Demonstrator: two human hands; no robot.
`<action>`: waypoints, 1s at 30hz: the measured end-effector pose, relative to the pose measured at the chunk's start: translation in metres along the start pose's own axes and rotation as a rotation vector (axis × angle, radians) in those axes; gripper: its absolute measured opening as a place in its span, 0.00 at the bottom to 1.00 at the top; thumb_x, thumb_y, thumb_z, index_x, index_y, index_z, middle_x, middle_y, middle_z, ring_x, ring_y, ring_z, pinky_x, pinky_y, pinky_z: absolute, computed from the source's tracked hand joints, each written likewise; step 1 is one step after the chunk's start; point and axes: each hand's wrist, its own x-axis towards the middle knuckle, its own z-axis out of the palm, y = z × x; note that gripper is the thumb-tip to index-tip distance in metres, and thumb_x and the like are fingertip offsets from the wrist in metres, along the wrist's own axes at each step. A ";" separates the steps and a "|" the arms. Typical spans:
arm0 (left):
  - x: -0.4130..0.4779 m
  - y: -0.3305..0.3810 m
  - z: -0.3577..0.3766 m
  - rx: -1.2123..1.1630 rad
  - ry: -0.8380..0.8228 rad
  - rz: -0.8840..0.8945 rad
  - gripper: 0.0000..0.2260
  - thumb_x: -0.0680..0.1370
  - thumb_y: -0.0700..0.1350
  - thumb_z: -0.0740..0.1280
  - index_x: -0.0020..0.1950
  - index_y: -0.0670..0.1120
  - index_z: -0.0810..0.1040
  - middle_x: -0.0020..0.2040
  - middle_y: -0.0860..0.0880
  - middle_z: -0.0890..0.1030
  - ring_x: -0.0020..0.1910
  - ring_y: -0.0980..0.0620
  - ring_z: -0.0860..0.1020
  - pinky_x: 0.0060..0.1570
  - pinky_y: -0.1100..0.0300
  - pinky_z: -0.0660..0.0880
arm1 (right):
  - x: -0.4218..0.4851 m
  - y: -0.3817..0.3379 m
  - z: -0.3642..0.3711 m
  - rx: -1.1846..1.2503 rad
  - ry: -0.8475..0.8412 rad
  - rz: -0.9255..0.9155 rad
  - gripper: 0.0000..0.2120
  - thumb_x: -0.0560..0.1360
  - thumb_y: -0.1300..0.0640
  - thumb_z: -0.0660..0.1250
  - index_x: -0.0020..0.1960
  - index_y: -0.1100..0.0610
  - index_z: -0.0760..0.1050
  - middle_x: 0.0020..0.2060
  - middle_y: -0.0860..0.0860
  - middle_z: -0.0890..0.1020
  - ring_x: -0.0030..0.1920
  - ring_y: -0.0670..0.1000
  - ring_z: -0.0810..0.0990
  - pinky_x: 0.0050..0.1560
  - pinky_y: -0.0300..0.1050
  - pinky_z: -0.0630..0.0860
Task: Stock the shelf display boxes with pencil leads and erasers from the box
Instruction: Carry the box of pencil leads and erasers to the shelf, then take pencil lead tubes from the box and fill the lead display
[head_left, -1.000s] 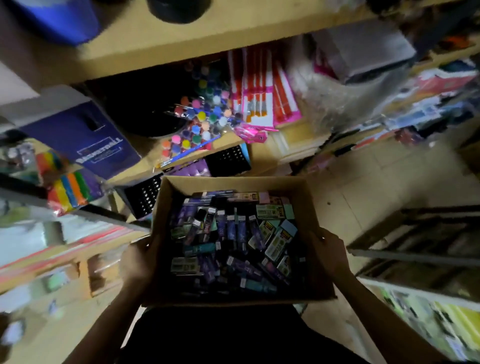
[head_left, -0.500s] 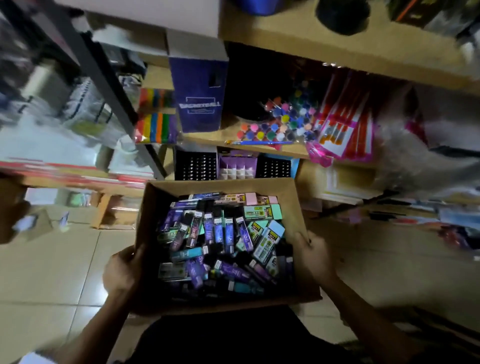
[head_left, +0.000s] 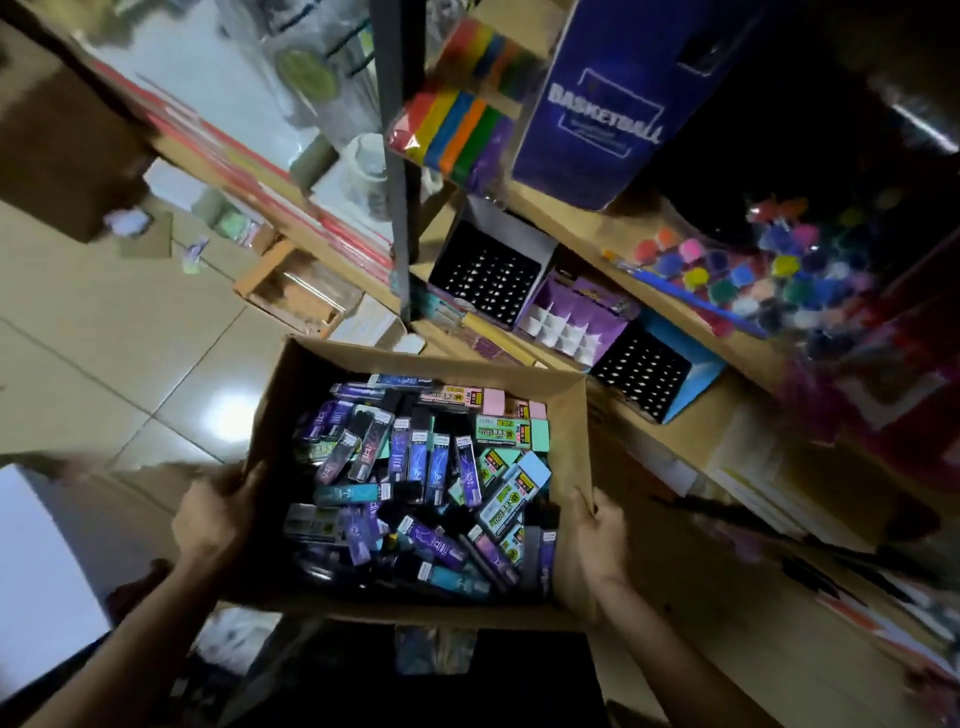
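I carry an open cardboard box (head_left: 570, 441) in front of me. My left hand (head_left: 215, 514) grips its left wall and my right hand (head_left: 597, 535) grips its right wall. Inside lie several purple, blue and teal pencil lead cases (head_left: 415, 462) mixed with pastel erasers (head_left: 511, 434) in green, pink and light blue. On the low shelf just beyond the box stand three display boxes: a black gridded one (head_left: 485, 275), a purple one with white dividers (head_left: 571, 322), and a black one in a blue tray (head_left: 644, 371).
A blue basketball carton (head_left: 608, 104) and rainbow foam packs (head_left: 457, 130) sit on the shelf above, with paint pots (head_left: 769, 270) to the right. A grey metal upright (head_left: 392, 156) divides the shelving. Tiled floor (head_left: 104, 338) lies to the left, with a brown carton (head_left: 57, 140) on it.
My view has swung left and tilted, so the shelves now slant across the frame and the display boxes look closer to the box. Both hands keep their grip.
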 end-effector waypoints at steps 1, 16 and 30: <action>0.004 -0.005 0.012 -0.007 -0.004 -0.018 0.14 0.79 0.51 0.65 0.52 0.43 0.83 0.44 0.37 0.83 0.46 0.38 0.81 0.44 0.50 0.74 | 0.013 0.007 0.003 -0.016 -0.022 -0.002 0.11 0.80 0.57 0.59 0.48 0.64 0.74 0.36 0.59 0.77 0.36 0.55 0.74 0.36 0.46 0.70; 0.155 -0.088 0.239 -0.168 0.068 -0.193 0.15 0.78 0.51 0.65 0.58 0.43 0.81 0.49 0.35 0.82 0.53 0.37 0.80 0.51 0.48 0.74 | 0.214 0.149 0.154 -0.025 0.038 -0.003 0.10 0.79 0.58 0.61 0.41 0.62 0.72 0.34 0.54 0.75 0.35 0.51 0.73 0.34 0.40 0.67; 0.266 -0.166 0.434 -0.275 0.161 -0.270 0.14 0.79 0.52 0.63 0.57 0.45 0.81 0.48 0.37 0.83 0.48 0.39 0.80 0.49 0.53 0.75 | 0.358 0.285 0.287 0.078 0.140 -0.014 0.10 0.79 0.59 0.60 0.48 0.66 0.75 0.41 0.60 0.79 0.43 0.56 0.77 0.45 0.49 0.72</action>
